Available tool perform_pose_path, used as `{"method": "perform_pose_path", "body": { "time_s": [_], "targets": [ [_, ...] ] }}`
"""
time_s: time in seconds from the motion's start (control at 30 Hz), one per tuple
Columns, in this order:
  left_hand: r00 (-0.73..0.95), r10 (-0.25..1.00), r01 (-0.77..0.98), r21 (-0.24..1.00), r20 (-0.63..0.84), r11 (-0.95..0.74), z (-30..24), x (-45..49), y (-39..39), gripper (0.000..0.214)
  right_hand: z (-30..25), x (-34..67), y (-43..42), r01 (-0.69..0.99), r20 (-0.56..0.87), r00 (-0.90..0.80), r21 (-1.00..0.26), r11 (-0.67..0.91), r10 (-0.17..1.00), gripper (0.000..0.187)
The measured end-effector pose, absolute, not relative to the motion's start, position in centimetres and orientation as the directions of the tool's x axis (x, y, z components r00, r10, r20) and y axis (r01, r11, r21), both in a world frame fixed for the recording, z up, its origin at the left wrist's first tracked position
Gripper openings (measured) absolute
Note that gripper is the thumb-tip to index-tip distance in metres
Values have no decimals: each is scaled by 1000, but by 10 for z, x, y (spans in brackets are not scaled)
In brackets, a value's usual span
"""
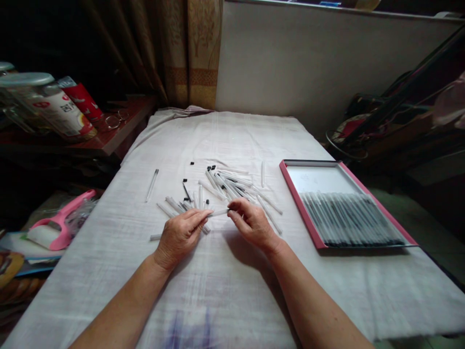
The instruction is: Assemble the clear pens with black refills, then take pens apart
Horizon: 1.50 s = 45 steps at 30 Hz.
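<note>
Single pen (151,185) on white cloth (218,138), left hand (184,235) with thumb and fingers pinched on translucent barrel (218,213), barrel spanning both hands, loose tubes (228,186) just beyond, right hand (253,224) pinching barrel's dark end, pink-edged box (300,207) holding rowed pens (347,220).

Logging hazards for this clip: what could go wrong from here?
The slim tube pinched by the left hand and right hand could slip. Small black pieces lying loose on the white cloth might get lost. The left hand sits close to scattered tubes and might knock them.
</note>
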<state>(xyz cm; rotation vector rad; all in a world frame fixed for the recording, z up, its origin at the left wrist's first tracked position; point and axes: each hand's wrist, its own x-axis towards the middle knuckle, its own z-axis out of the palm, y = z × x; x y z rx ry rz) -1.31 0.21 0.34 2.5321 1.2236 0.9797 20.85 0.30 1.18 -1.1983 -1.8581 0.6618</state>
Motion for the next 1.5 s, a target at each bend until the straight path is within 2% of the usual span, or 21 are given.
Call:
{"method": "perform_pose_path", "body": {
  "time_s": [0.1,0.27,0.4,0.53,0.63,0.77,0.93,1.0,1.1,1.27,1.37,1.5],
  "targets": [
    [459,747,642,401,481,-653,4,-13,2,27,11,207,4,477,340,-216,-781,403,915,10],
    [472,747,626,417,469,-658,4,-11,1,28,9,209,6,514,281,-193,-787,341,940,32],
    [455,750,629,423,480,-652,4,-12,1,28,12,211,4,477,237,-232,-818,323,943,13],
    [443,753,641,416,486,-645,4,-14,2,28,14,211,2,411,212,-254,-860,304,944,10],
    [447,755,645,412,480,-644,4,-14,2,28,15,210,3,431,241,-255,-839,333,937,8],
    [474,755,627,428,454,-651,5,-12,0,27,16,210,4,508,258,-239,-788,347,936,27],
    [493,746,601,445,447,-664,6,-10,-1,27,15,212,4,525,215,-264,-786,327,940,44],
    [485,753,611,444,446,-656,6,-10,-1,27,15,214,4,504,220,-261,-800,327,940,36],
    [470,759,622,441,450,-647,6,-12,0,26,16,216,3,456,226,-256,-829,323,940,14],
    [458,764,633,436,455,-639,5,-13,0,27,17,216,4,444,230,-276,-830,336,933,8],
    [467,763,629,438,448,-642,5,-12,0,27,16,215,4,492,260,-274,-789,367,926,14],
    [484,760,621,442,433,-647,6,-10,-1,28,13,214,5,531,264,-266,-763,369,927,33]
  ]
}}
